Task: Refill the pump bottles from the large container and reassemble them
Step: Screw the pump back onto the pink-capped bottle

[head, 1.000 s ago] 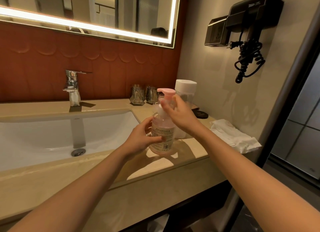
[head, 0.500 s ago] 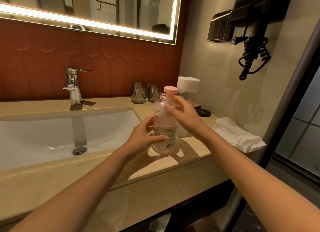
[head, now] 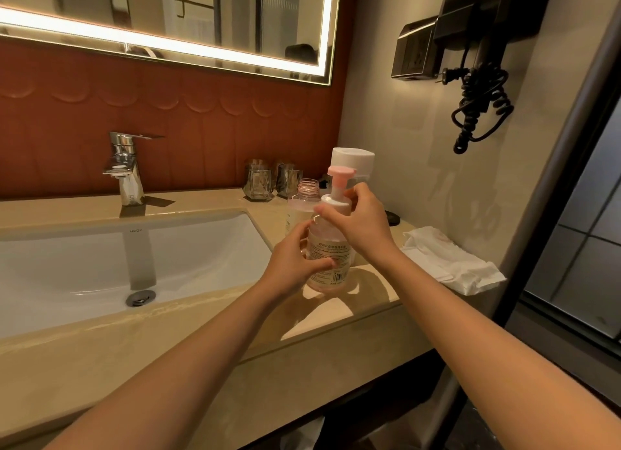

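Note:
A clear pump bottle [head: 331, 264] with pale liquid and a printed label stands on the beige counter [head: 208, 318], right of the basin. My left hand [head: 295, 261] grips its body. My right hand [head: 361, 219] is curled round the white collar of its pump head [head: 340, 180], which has a pink top and sits on the bottle's neck. Just behind stands a second clear bottle [head: 300, 204] with a bare threaded neck and no pump. The large container [head: 356, 160] with a white cap stands behind my right hand, mostly hidden.
A white basin [head: 100, 264] with a chrome tap [head: 126, 170] fills the left. Two glass tumblers [head: 268, 182] stand at the back wall. A small black cap [head: 391, 218] and a crumpled white towel [head: 450, 261] lie at the right. A wall hairdryer [head: 484, 63] hangs above.
The pink pump top has turned from pointing left to pointing right under my right hand. My left hand keeps its grip on the bottle body.

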Tool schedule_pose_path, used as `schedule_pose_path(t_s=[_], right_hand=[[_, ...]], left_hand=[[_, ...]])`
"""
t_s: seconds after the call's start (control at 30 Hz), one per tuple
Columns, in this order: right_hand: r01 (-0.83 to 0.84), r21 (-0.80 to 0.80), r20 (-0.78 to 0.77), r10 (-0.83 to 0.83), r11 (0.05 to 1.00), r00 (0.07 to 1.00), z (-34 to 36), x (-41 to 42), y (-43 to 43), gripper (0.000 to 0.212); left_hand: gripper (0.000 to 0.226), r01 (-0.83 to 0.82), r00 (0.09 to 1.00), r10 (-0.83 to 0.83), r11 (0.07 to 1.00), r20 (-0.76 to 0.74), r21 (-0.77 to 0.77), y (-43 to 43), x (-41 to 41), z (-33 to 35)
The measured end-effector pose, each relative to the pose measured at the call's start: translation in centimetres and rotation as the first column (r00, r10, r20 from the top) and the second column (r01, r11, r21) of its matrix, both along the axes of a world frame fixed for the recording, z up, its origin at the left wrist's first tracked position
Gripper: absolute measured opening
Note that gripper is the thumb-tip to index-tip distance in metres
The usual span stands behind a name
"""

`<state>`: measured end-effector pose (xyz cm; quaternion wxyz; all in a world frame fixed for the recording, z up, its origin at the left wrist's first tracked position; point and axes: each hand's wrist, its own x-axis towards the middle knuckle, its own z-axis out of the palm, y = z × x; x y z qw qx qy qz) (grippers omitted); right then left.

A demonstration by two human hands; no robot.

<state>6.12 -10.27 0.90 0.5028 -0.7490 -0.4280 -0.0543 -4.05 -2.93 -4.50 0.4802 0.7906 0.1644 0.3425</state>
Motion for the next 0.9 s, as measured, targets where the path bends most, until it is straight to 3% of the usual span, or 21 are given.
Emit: schedule_pose_path(t_s=[0.17,0.33,0.43,0.5,0.63,0.73,0.9], right_hand=[[0.044,0.042,0.036,-0.046,0.998,0.998,-0.5,1.1,0.6,0.053],[0.031,0.069,0.019,-0.032,0.997,0.999,-0.9,2.0,1.2,0.049],[0.104,0.289,-0.043,-0.096,0.952,0.994,-1.5,2.9,-0.4,0.033],[0.201,0.334,-0.083,-0.184,0.921,0.979,-2.0,4.6,-1.9,0.027],[0.292,-0.023,-0.007,-0.292,0.956,0.956,-4.1,9.1,-3.6,0.024],[0.278,-0.251,0.057,-0.272,0.927,0.961,-5.1,10.8,-2.9,0.037],[0.232,-0.386,0.016,-0.245,0.893,0.969,-5.0,11.6,-0.1,0.053]], left_hand=[[0.063,0.055,0.998,-0.056,0.992,-0.001,-0.113,1.9,-1.2,-1.0],[0.050,-0.237,0.971,0.238,0.971,0.007,-0.026,4.3,-1.5,-1.0],[0.059,-0.236,0.971,0.237,0.970,0.013,-0.060,4.9,-0.3,-0.2],[0.065,-0.202,0.978,0.208,0.971,0.032,-0.125,5.1,0.8,0.4],[0.068,-0.176,0.976,0.196,0.965,0.090,-0.195,5.3,2.8,1.4],[0.068,-0.182,0.974,0.207,0.959,0.097,-0.216,5.8,4.2,1.6],[0.072,-0.113,0.990,0.128,0.973,0.064,-0.201,6.4,5.2,1.5]])
